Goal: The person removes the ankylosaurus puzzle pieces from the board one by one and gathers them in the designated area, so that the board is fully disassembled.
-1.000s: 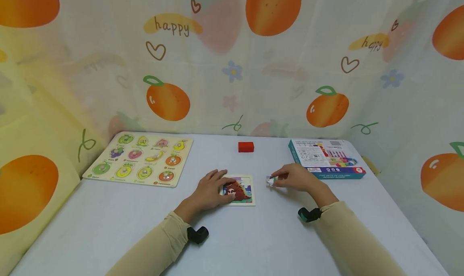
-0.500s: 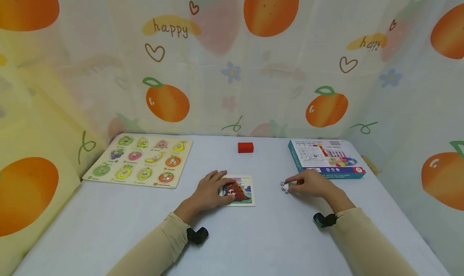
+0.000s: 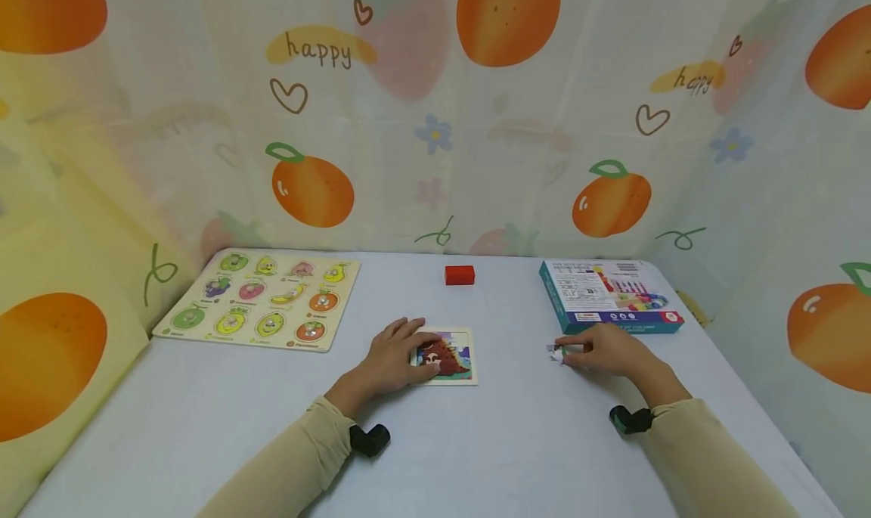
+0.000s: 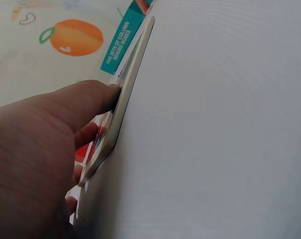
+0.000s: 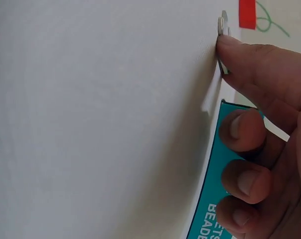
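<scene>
A small framed dinosaur jigsaw puzzle (image 3: 452, 359) lies flat at the middle of the table. My left hand (image 3: 389, 361) rests over its left side, thumb and index finger pressing on its face. In the left wrist view the thumb (image 4: 93, 97) touches the top of the puzzle board (image 4: 125, 102). Farther right, my right hand (image 3: 605, 349) pinches a small, mostly white jigsaw piece (image 3: 556, 354) between thumb and index finger, close to the tabletop. Only an edge of that piece (image 5: 221, 27) shows in the right wrist view, where the other fingers are curled and hold nothing.
A fruit peg puzzle board (image 3: 261, 299) lies at the back left. A red block (image 3: 460, 275) sits at the back centre. The teal box (image 3: 612, 297) stands just behind my right hand. A printed curtain (image 3: 503, 185) rises behind the table (image 3: 476, 457).
My right hand has moved right and slightly nearer, carrying the jigsaw piece away from the dinosaur puzzle toward the teal box's front. The left hand has stayed on the puzzle.
</scene>
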`<control>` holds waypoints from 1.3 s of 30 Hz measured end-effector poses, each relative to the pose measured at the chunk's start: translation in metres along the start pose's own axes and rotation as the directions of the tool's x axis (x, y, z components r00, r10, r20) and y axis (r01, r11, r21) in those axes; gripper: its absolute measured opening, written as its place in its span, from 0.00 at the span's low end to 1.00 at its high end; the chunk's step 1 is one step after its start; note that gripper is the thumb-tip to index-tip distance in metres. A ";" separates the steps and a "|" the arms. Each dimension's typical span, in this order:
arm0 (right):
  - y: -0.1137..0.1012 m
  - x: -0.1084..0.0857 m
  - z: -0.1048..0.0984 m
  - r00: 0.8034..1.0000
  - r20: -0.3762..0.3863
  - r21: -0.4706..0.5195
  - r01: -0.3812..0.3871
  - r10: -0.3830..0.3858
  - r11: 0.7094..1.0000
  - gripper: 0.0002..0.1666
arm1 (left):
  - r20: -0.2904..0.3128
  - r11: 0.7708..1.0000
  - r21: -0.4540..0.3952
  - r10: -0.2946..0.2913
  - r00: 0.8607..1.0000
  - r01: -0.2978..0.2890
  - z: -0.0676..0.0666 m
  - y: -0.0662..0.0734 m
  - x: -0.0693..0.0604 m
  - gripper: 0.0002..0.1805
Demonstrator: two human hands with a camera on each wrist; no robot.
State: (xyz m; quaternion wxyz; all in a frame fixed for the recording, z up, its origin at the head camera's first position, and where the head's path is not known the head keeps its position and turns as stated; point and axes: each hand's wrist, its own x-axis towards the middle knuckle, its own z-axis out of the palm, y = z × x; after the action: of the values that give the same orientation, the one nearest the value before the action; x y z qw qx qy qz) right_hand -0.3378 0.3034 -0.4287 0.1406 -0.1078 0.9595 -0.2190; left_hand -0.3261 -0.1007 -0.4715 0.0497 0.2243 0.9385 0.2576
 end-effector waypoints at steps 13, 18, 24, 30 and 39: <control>-0.093 0.037 0.013 0.984 -0.056 -0.030 0.168 -0.169 0.985 0.17 | -0.002 1.000 -0.010 0.009 1.000 -0.009 -0.002 -0.001 0.001 0.32; -0.137 0.067 0.038 0.971 -0.007 -0.114 0.237 -0.239 0.965 0.12 | -0.025 0.999 -0.032 0.014 1.000 -0.015 0.001 -0.002 0.003 0.32; -0.163 0.086 0.058 0.959 0.021 -0.216 0.281 -0.284 0.935 0.08 | -0.051 0.998 -0.062 -0.009 0.999 0.006 0.001 -0.003 -0.001 0.33; -0.166 0.087 0.058 0.977 0.017 -0.218 0.213 -0.214 0.952 0.06 | -0.061 0.998 -0.055 -0.027 0.998 0.023 0.001 -0.002 0.000 0.33; -0.165 0.088 0.058 0.977 0.056 -0.219 0.215 -0.208 0.952 0.05 | -0.083 0.993 -0.088 -0.083 0.993 0.075 0.000 0.004 0.000 0.29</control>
State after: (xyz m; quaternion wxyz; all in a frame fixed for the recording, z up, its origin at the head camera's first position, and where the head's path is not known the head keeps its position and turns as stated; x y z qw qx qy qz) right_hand -0.3782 0.1119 -0.4239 0.1189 -0.2287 0.9586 -0.1214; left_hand -0.3246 -0.0976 -0.4690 0.0284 0.1733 0.9362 0.3044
